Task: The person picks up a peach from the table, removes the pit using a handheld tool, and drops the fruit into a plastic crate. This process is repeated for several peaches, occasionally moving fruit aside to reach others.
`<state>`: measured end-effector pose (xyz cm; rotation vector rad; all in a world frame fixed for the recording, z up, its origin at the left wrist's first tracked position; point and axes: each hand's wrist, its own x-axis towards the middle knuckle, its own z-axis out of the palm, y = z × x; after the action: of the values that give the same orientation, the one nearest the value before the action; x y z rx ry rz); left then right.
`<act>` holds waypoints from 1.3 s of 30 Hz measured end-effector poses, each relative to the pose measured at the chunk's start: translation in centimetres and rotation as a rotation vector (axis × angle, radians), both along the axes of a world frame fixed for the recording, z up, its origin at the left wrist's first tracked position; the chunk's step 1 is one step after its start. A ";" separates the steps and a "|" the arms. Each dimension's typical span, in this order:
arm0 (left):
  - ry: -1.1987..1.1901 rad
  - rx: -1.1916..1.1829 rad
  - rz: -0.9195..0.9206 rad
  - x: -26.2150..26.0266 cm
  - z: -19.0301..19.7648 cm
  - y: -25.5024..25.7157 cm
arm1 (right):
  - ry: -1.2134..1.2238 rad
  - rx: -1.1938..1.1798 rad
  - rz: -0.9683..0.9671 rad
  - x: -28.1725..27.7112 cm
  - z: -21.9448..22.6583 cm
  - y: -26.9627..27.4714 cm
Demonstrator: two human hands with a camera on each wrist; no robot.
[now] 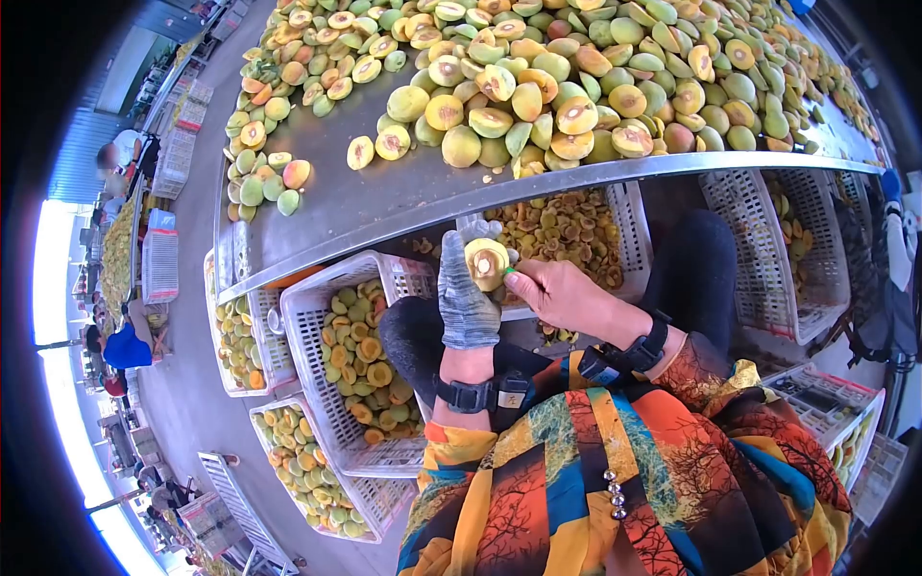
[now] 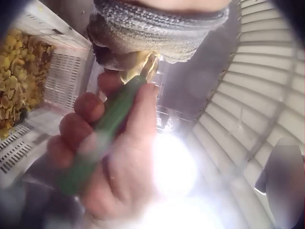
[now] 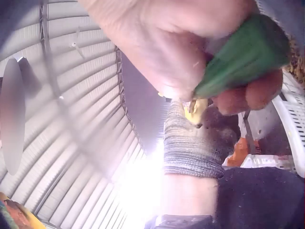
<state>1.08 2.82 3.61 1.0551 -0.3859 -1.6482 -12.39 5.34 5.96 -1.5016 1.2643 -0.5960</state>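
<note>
My left hand (image 1: 463, 293), in a grey knit glove, holds a stone-fruit half (image 1: 488, 265) with its cut face and brown pit turned up. The bare right hand (image 1: 569, 296) grips a green-handled pitting tool (image 2: 107, 121) in its curled fingers. In both wrist views the tool's narrow metal tip meets the yellow flesh of the fruit beside the gloved fingers. Both hands are close together just in front of the metal table's edge, above my lap. Part of the fruit is hidden by the glove in the wrist views.
A metal table (image 1: 384, 197) carries a large heap of halved fruit (image 1: 576, 86). Below its edge, a white crate (image 1: 629, 226) contains brownish pieces. Another crate (image 1: 408, 278) of fruit halves stands by my left leg, with more crates around. Other people work at far left.
</note>
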 end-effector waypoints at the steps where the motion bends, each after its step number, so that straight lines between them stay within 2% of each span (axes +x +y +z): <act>1: 0.048 -0.056 0.012 -0.2 -0.3 0.0 | 0.005 -0.043 -0.006 -0.2 -0.2 0.0; 6: 0.083 -0.176 0.062 -1.3 -0.8 0.2 | 0.017 -0.075 -0.068 0.1 -0.4 0.8; 8: -0.006 -0.218 0.015 -1.3 -0.9 0.2 | 0.001 -0.092 -0.110 0.7 -1.4 1.1; 10: -0.066 -0.169 0.064 -1.3 -0.9 0.0 | -0.072 -0.061 -0.104 0.9 -1.5 1.3; 12: -0.017 -0.144 -0.045 -0.6 -0.9 -0.3 | -0.071 -0.020 -0.030 0.9 -1.0 1.2; 14: -0.052 -0.109 -0.037 -0.4 0.4 -0.7 | -0.045 -0.008 0.003 0.8 -1.2 1.1; 16: -0.046 -0.075 -0.185 0.6 -0.2 -1.1 | -0.018 0.004 0.041 0.9 -1.3 1.0; 19: -0.093 -0.059 -0.219 1.1 -0.5 -1.3 | 0.009 -0.013 0.060 1.0 -0.8 0.8; 21: -0.121 -0.041 -0.244 1.7 -0.9 -1.7 | 0.058 0.134 0.134 0.4 0.6 0.3; 22: -0.117 0.000 -0.409 2.4 -1.6 -1.9 | 0.057 0.135 0.134 0.1 -0.1 0.3; 23: -0.111 0.038 -0.571 3.0 -1.7 -2.3 | 0.077 -0.010 0.145 -0.4 -1.0 0.2; 24: -0.112 0.029 -0.565 3.7 -1.6 -2.8 | 0.097 -0.160 0.160 -0.9 -1.8 0.0; 26: 0.091 -0.005 -0.744 4.3 -0.8 -3.4 | 0.126 -0.115 0.100 -1.3 -0.8 -0.6; 27: -0.034 -0.011 -0.769 4.0 -0.6 -3.2 | 0.056 -0.224 0.004 -1.1 -1.1 -0.6; 28: -0.035 -0.007 -0.776 3.3 -0.1 -2.9 | -0.013 -0.333 -0.097 -0.9 -1.3 -0.7; 30: -0.323 -0.190 -0.778 2.1 0.6 -2.9 | 0.004 -0.276 -0.049 -0.5 -1.3 -1.3; 31: -0.218 -0.128 -0.845 2.4 0.7 -3.6 | 0.024 -0.217 -0.018 -0.4 -1.0 -1.5; 32: -0.223 -0.132 -0.846 2.6 0.9 -3.5 | 0.042 -0.158 0.015 -0.2 -0.7 -1.7; 33: -0.144 -0.100 -0.693 3.0 1.3 -3.3 | -0.199 0.019 -0.146 0.0 -0.3 -1.8; 34: -0.063 -0.068 -0.541 3.0 2.1 -3.2 | -0.202 0.015 -0.147 0.2 -0.2 -2.0; 35: 0.075 -0.188 -0.329 1.7 1.5 -2.7 | -0.346 0.099 -0.267 0.4 -0.3 -2.1; 36: 0.073 -0.189 -0.329 0.6 1.3 -2.0 | -0.489 0.185 -0.385 0.7 -0.3 -2.2; 37: 0.049 -0.192 -0.186 -0.4 1.4 -1.3 | -0.538 0.145 -0.395 1.6 -0.6 -2.2; 38: 0.025 -0.196 -0.039 -1.0 1.4 -0.8 | -0.525 0.206 -0.366 2.0 -0.3 -1.9; 39: 0.060 -0.118 0.055 -1.1 0.8 -0.8 | -0.413 0.043 -0.364 2.4 -0.8 -1.7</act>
<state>0.01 2.06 4.43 0.9189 -0.4057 -1.5848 -9.94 3.66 5.17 -1.0444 1.2162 -1.0514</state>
